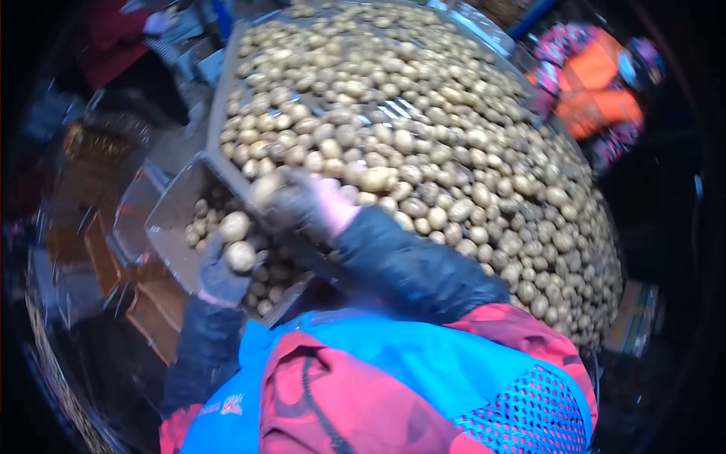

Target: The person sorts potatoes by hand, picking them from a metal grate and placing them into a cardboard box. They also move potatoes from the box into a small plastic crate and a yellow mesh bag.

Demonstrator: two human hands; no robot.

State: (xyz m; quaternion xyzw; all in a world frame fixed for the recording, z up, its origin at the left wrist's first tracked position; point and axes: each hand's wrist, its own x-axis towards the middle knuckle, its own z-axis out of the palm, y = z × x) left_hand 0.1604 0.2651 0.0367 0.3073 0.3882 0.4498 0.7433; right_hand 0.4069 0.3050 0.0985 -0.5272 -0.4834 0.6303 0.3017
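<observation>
In the head view a wide table with a raised metal rim (218, 113) is heaped with potatoes (446, 151). My left hand (221, 278), in a dark glove, is closed on two pale potatoes (240, 256) above a bin (172, 219) at the table's near left edge. More potatoes lie inside that bin. My right hand (306, 206), gloved and smeared by motion, is over the rim. Its fingers are around a larger potato (267, 189), though their exact grip is blurred.
Cardboard boxes (155, 318) and clear plastic-lined containers (136, 212) stand to the left. A person in an orange vest (594, 83) is at the far right side. Another person in a dark red top (113, 41) is at the upper left.
</observation>
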